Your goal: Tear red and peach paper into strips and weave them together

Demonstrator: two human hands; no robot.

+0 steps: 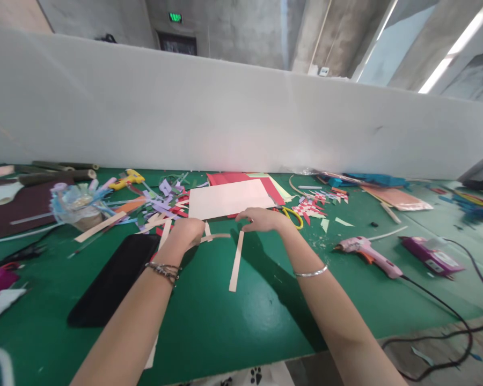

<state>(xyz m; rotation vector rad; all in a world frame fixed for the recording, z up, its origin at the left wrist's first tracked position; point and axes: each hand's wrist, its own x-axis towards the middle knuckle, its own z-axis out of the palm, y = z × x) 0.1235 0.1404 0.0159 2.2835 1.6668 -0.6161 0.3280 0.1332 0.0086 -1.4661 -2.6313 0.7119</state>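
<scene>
My left hand point(190, 231) is closed, with its fingertips mostly hidden behind the back of the hand. A curved pale paper strip point(217, 236) sticks out from it to the right. My right hand point(262, 219) has bent fingers, with thumb and forefinger at the upper end of a straight pale paper strip point(235, 264), which slants down toward me. Just beyond both hands lies a pale pink sheet of paper point(229, 198), on top of red sheets point(217, 178). Yellow-handled scissors point(293, 218) are beside my right wrist.
A black phone-like slab point(115, 281) lies left of my left forearm. On the right are a pink glue gun point(372, 254) with its cord and a purple box point(430, 256). Coloured paper scraps point(165, 201) and a yellow glue gun point(127, 178) lie farther back, before a white partition point(241, 112).
</scene>
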